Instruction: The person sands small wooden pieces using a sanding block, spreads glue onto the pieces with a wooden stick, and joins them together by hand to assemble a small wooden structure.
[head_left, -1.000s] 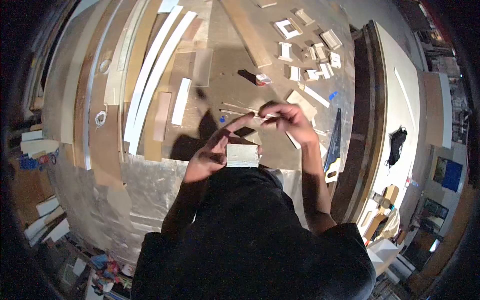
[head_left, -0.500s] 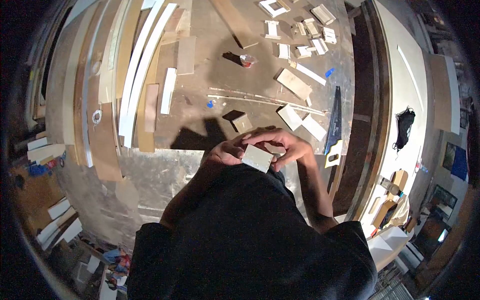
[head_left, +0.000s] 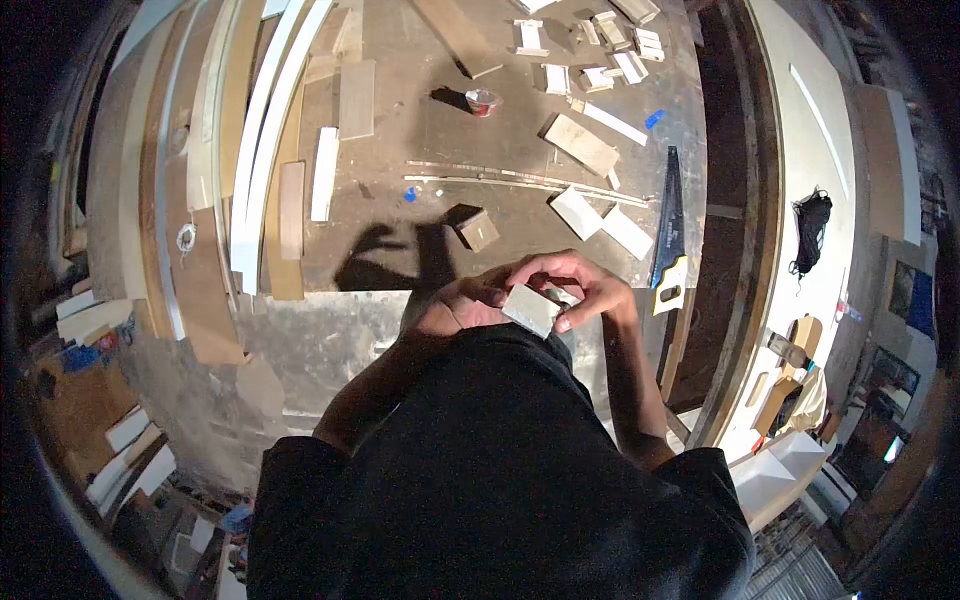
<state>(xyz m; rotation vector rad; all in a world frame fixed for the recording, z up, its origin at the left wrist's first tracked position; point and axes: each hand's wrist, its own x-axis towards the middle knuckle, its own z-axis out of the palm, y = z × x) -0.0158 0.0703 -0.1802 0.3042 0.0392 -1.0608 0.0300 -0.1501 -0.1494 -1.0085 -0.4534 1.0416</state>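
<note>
Close to my black shirt, beyond the near edge of the worktable, both hands hold a small pale wooden block (head_left: 531, 310). My left hand (head_left: 465, 303) is curled against the block's left side, its fingertips partly hidden. My right hand (head_left: 585, 285) arches over the far side, with its thumb and fingers closed around the right end. A small light piece, too obscured to name, shows between the right fingers behind the block. Just past my hands, a brown wooden block (head_left: 478, 231) lies on the table.
A handsaw (head_left: 669, 235) lies at the worktable's (head_left: 400, 230) right edge. Two thin strips (head_left: 510, 180) cross the middle, near a small clear cup (head_left: 482, 101). Small wooden assemblies (head_left: 531, 37) stand at back right; long boards (head_left: 275, 140) lie left. A hammer (head_left: 786, 349) rests right.
The block has turned in my hands and shifted slightly right. A light piece now shows between my right fingers. The view has tilted a little, so the table appears slightly higher.
</note>
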